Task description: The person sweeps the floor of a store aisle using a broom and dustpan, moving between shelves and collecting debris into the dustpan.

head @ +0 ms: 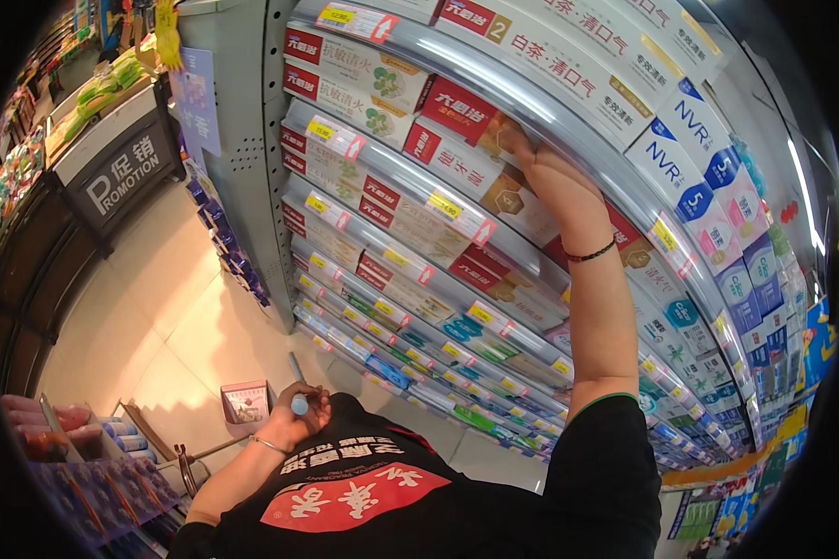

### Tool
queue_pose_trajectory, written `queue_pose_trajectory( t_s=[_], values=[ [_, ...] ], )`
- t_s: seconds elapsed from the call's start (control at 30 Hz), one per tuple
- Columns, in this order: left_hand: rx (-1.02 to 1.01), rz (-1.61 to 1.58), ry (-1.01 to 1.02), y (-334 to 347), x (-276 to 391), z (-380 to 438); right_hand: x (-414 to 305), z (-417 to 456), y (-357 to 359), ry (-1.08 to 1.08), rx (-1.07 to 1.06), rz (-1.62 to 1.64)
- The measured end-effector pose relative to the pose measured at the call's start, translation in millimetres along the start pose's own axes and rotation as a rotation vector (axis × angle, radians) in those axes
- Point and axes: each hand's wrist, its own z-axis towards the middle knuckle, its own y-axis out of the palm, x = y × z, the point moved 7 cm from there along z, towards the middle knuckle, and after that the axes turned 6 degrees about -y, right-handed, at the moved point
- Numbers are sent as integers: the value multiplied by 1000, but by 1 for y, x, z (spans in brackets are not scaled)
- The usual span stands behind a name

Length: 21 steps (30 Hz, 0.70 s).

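My left hand [306,417], low by my waist, is closed around a pale blue stick-like handle [299,404]. My right arm stretches up to a shelf of toothpaste cartons. There my right hand [547,171] reaches in beneath the shelf edge above, its fingers against a red and gold carton [459,108]. Part of those fingers is in shadow, so their grip is unclear. Just below lies a white and red carton [454,159]. White cartons with green pictures [353,87] are stacked to the left.
Clear shelf rails with yellow price tags [446,205] run below and above my right arm. A grey perforated shelf upright [241,140] stands left. On the tiled floor [182,335] is a pink container [245,411]. A dark promotion stand [119,168] is farther left.
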Motion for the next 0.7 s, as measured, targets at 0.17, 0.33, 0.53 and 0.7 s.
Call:
queue_pose_trajectory(
  t_s=[0.17, 0.33, 0.53, 0.7],
  values=[
    [13, 23, -13, 3, -1, 1, 31, -8, 12, 50, -115, -95],
    [14, 17, -6, 0, 2, 0, 19, -2, 8, 51, -112, -123],
    [-8, 36, -21, 5, -1, 2, 38, -9, 27, -50, -80, -576],
    [-21, 64, -19, 1, 1, 1, 25, -9, 8, 130, -133, -111]
  ],
)
